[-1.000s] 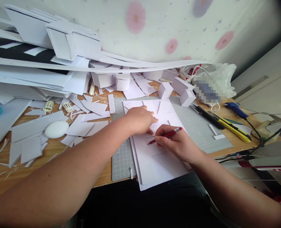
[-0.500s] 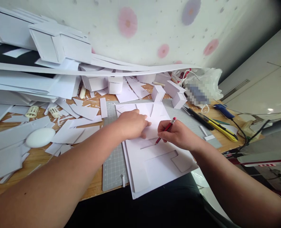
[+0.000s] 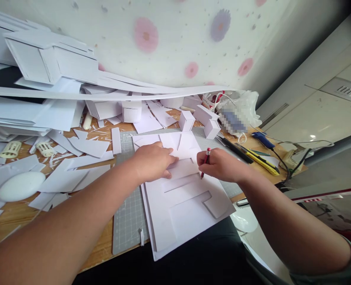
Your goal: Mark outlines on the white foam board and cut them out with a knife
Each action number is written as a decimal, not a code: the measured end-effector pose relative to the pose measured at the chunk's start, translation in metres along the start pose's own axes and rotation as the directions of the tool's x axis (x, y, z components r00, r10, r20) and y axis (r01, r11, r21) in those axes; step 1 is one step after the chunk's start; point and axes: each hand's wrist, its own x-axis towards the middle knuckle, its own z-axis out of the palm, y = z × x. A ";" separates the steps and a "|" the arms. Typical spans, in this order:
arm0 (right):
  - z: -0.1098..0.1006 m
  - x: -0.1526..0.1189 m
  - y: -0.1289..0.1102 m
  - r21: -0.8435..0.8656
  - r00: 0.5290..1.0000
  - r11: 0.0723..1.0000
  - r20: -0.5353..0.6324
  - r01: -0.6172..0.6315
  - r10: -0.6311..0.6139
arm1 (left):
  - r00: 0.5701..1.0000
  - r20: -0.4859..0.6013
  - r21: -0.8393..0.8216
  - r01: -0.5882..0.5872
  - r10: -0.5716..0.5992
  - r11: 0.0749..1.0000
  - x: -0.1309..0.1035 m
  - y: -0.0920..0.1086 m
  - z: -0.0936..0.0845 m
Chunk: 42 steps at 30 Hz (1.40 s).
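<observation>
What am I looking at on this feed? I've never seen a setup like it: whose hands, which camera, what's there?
There's no machine: these are one person's bare hands, seen from a camera worn on their head, looking forward and down. The right hand holds a red pencil, point down, at a white board with cut-outs. The left hand rests on that board. Partly beneath it is a grey cutting mat, on a wooden table. Around lie white offcuts, a white oval object and a yellow cutter.
</observation>
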 end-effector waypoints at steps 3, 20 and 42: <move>0.002 0.000 -0.002 -0.036 1.000 0.999 -0.014 -0.022 0.021 | 1.000 0.017 -0.006 0.004 -0.004 1.000 0.000 0.001 -0.002; 0.000 0.001 -0.004 -0.060 0.996 0.997 -0.087 -0.038 0.032 | 1.000 -0.016 0.029 -0.027 0.027 0.999 0.000 0.000 -0.001; 0.027 0.017 -0.054 -0.033 0.966 0.974 -0.128 0.222 -0.224 | 0.983 0.009 -0.156 0.181 -0.182 0.971 -0.003 0.009 -0.009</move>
